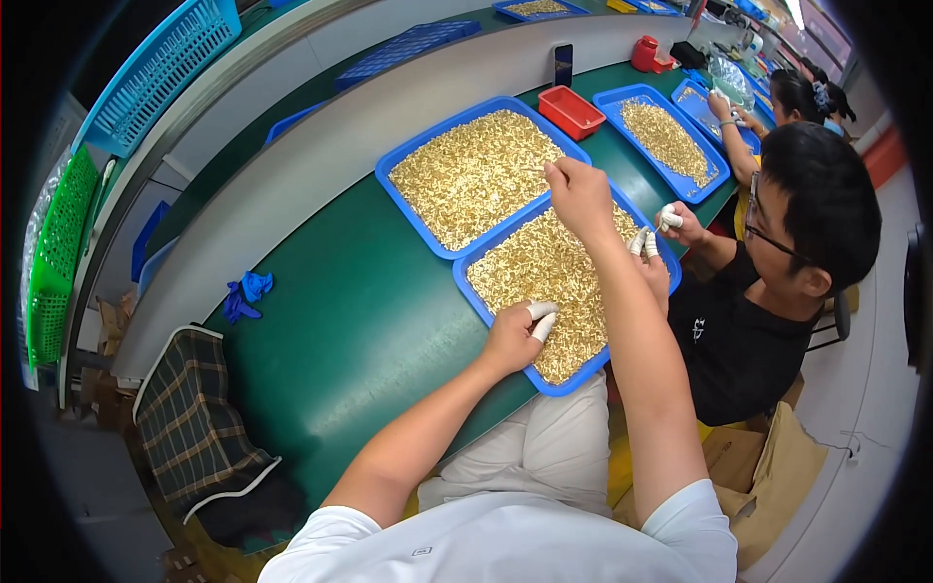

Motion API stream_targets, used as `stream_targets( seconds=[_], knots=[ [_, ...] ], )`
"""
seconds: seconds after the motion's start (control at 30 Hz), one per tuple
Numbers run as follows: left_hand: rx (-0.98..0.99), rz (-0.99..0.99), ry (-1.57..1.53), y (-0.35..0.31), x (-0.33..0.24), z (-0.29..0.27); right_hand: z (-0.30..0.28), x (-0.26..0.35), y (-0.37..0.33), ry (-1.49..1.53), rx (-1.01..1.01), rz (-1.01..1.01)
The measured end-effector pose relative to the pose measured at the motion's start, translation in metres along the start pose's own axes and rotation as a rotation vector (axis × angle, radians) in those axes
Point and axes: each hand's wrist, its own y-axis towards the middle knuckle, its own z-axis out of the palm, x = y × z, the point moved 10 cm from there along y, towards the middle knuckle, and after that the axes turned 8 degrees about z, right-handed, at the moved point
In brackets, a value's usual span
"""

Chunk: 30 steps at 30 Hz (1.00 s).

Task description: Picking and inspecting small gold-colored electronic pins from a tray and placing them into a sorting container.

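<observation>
Two blue trays hold heaps of small gold-coloured metal pieces: a far tray (pixel 388 191) and a near tray (pixel 473 297), whose rims meet. Over the near tray's heap is my left hand (pixel 512 340), with white finger cots on the thumb and forefinger. Those two fingertips are drawn close together just above the pieces; anything between them is too small to make out. My right hand (pixel 581 202) is raised where the trays meet, its fingers closed in a pinch toward the far tray. Something thin seems to stick out from that pinch, but its kind is unclear.
On my right a co-worker (pixel 748 311) reaches over the near tray, wearing white finger cots. Beyond are a red bin (pixel 570 113), a phone (pixel 564 65) and another blue tray of pieces (pixel 714 187). Blue gloves (pixel 243 296) lie on the green table (pixel 330 340); checked cloth (pixel 194 408) hangs left.
</observation>
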Motion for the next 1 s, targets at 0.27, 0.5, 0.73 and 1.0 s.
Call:
stream_targets(
  seconds=[0.27, 0.5, 0.73, 1.0],
  knots=[
    [0.306, 0.003, 0.384, 0.028, -0.020, 0.002, -0.013, -0.085, -0.129, 0.638, 0.101, 0.461],
    [0.468, 0.292, 0.566, 0.048, -0.019, 0.044, -0.028, -0.109, -0.208, 0.994, -0.085, 0.469],
    [0.509, 0.216, 0.561, 0.057, 0.011, 0.044, -0.022, -0.116, -0.223, 0.967, -0.112, 0.501],
    [0.334, 0.130, 0.269, 0.065, 0.004, 0.012, -0.021, -0.117, -0.222, 0.869, -0.081, 0.499]
  ],
)
